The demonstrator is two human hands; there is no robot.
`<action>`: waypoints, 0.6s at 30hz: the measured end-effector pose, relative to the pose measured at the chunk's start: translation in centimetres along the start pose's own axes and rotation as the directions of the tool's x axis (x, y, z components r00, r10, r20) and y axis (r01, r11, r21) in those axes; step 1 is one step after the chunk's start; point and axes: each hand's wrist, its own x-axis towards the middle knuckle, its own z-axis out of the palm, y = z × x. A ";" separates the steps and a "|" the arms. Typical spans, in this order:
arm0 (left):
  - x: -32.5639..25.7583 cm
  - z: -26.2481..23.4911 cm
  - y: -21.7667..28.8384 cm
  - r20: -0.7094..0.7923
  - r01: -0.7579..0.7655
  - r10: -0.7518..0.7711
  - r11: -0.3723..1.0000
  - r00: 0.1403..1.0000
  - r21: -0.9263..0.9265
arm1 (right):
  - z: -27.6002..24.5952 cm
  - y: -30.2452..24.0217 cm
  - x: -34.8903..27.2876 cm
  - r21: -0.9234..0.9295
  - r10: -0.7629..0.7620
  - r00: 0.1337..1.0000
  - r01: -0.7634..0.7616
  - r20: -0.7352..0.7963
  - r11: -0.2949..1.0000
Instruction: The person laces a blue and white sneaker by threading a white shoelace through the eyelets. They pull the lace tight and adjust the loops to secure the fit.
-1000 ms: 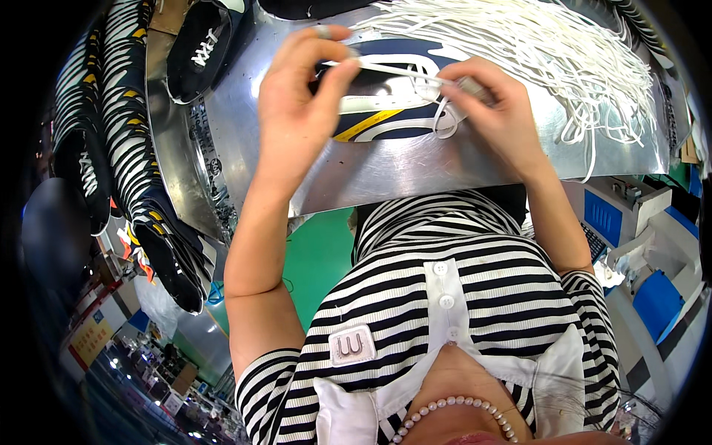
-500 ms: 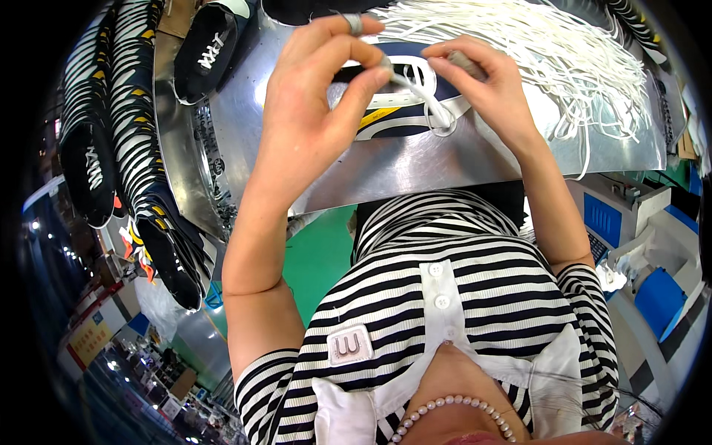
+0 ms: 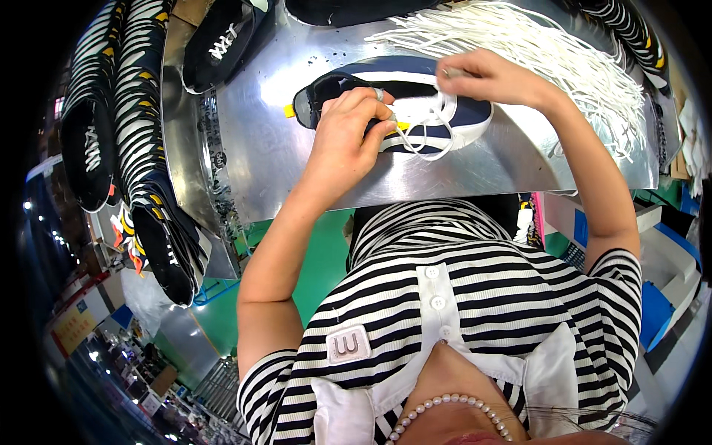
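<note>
A navy sneaker (image 3: 471, 115) with white trim lies on the metal table, its heel with a yellow tab to the left and its toe to the right. My left hand (image 3: 348, 141) is over the sneaker's near side, thumb and forefinger pinched on a white shoelace (image 3: 429, 156) that loops over the shoe's edge. At the toe end, my right hand (image 3: 489, 78) has its fingers closed at the lace strands rising from the front of the sneaker. Grey wraps cover some fingertips on both hands.
A big pile of loose white laces (image 3: 571, 67) lies at the far right of the metal table (image 3: 274, 174). One dark shoe (image 3: 215, 48) stands at the back left, another dark shoe (image 3: 348, 11) at the far edge. Long rows of stacked shoes (image 3: 141, 96) line the left side.
Both hands have moved apart: the left came down and nearer, the right went outward to the right. The sneaker's heel is now uncovered and the lace loop hangs wider over its near side.
</note>
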 end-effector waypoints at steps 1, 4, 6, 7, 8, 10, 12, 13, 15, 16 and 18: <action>0.0 0.2 -0.1 -0.007 0.002 -0.002 1.000 1.000 -0.005 | 0.1 0.7 -0.6 -0.108 -0.111 0.994 0.111 0.009 0.988; 0.2 0.6 -0.5 -0.031 -0.031 0.033 0.997 0.999 0.077 | 0.0 -1.4 -2.8 -0.564 -0.183 0.978 0.208 0.100 0.799; 0.1 0.7 -1.0 -0.083 -0.019 0.028 0.994 0.996 0.107 | -1.1 -1.3 -4.8 -0.706 -0.132 0.984 0.177 0.119 0.685; 0.1 0.6 -1.1 -0.085 0.000 0.007 0.996 0.996 0.089 | -1.7 -0.6 -6.3 -0.728 -0.105 0.992 0.124 0.071 0.675; 0.1 0.5 -1.1 -0.086 0.020 -0.014 0.997 0.996 0.071 | -2.5 0.3 -8.1 -0.746 -0.080 0.997 0.070 0.023 0.662; 0.1 0.1 -0.6 -0.078 -0.002 0.005 0.999 0.997 0.039 | -2.4 0.7 -9.0 -0.612 -0.066 0.989 -0.027 -0.129 0.791; 0.3 -0.5 0.5 -0.113 -0.042 0.047 0.998 0.993 0.047 | -0.5 0.4 -9.1 -0.234 -0.001 0.941 -0.083 -0.339 0.969; 0.5 -0.9 1.4 -0.142 -0.073 0.083 0.994 0.986 0.076 | 0.7 -0.6 -8.7 -0.064 -0.031 0.910 0.005 -0.414 0.998; 1.3 -1.8 3.3 -0.189 -0.112 0.137 0.984 0.972 0.141 | 3.7 -1.9 -6.8 0.169 -0.054 0.845 0.168 -0.532 0.971; 2.1 -1.8 3.9 -0.175 -0.146 0.169 0.980 0.970 0.137 | 5.5 -2.1 -5.6 0.272 0.000 0.837 0.178 -0.548 0.946; 3.2 -2.0 4.6 -0.150 -0.195 0.216 0.970 0.965 0.143 | 7.9 -2.7 -2.8 0.337 -0.067 0.812 0.314 -0.579 0.888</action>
